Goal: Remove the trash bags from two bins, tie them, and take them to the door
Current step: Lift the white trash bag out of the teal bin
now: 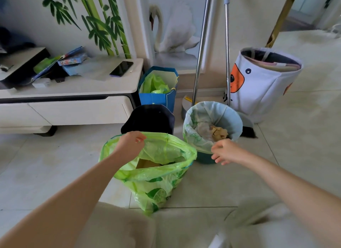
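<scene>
While the left hand [132, 143] pinches the far rim of the bright green printed plastic trash bag [153, 175], this bag stands free on the pale tiled floor [221, 185], already out of the dark empty bin [149, 118] just behind it. Its mouth opens upward and its long axis is close to upright, with the bottom leaning a little toward the person. Brown cardboard shows inside it.

The right hand [224, 151] is at the near rim of the round teal bin [204, 158], where the pale translucent bag liner [195, 129] is folded over the edge. Its fingers are loosely curled and a little apart; I cannot tell if they already hold the plastic or only touch it. This second bag is not yet lifted, and crumpled brown paper lies in it.

The relation that matters, I judge, is this: the liner's rim lies directly at the right fingertips, slightly beyond and to the left of them, so the right hand is clearly the nearer one. The liner also opens upward, so pulling it should go straight up along the bin's axis.
</scene>
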Motion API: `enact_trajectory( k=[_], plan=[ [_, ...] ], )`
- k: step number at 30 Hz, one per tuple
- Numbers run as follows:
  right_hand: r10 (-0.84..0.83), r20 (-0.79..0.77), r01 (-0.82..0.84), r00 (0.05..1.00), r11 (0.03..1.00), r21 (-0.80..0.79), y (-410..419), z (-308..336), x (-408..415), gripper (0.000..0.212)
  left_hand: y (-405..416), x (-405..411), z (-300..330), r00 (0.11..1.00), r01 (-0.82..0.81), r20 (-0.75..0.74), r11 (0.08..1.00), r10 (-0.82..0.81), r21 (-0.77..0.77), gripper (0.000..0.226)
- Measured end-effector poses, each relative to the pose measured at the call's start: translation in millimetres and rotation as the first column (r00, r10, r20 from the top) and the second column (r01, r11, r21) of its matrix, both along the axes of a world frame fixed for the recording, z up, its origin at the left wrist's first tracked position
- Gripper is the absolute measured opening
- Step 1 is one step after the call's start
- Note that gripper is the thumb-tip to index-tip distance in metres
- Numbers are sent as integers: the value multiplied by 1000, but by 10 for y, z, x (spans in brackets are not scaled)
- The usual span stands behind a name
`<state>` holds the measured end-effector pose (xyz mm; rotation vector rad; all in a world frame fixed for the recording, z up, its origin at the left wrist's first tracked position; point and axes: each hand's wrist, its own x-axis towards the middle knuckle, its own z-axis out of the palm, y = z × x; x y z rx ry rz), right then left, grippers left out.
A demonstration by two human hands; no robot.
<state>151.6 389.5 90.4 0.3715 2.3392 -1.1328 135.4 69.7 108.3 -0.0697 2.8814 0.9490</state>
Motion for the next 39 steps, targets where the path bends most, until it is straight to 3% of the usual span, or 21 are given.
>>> enact_trajectory(
  k=[7,12,17,20,23,25,29,34,39],
  plan=[
    [30,-60,-22,998,992,122,512,-26,-280,24,804,-285,-267,996,20,82,984,-35,175,21],
    [39,-169,25,985,931,364,838,-260,-567,28,1297,-670,-371,983,-112,180,897,37,428,20],
    [-145,-289,233,946,926,297,1033,-571,-789,34,1504,-1027,-582,977,-169,188,911,104,376,22],
    [-363,-111,378,925,910,170,1123,-732,-899,30,1554,-1131,-754,966,-191,225,936,126,297,29],
    [-577,131,583,806,812,-11,1182,-785,-995,44,1590,-1187,-909,935,-224,326,948,143,225,16],
    [-645,194,665,740,745,-58,1241,-800,-1067,49,1611,-1213,-983,885,-304,431,920,178,246,15],
    [-672,265,715,691,690,-113,1340,-826,-1147,55,1632,-1259,-1143,779,-449,601,830,180,333,48],
    [-640,364,724,676,669,-169,1309,-905,-1143,60,1634,-1272,-1204,736,-519,660,751,150,407,36],
    [-586,418,715,694,629,-305,1241,-851,-1162,32,1645,-1233,-1134,753,-517,647,716,122,468,32]
  ],
)
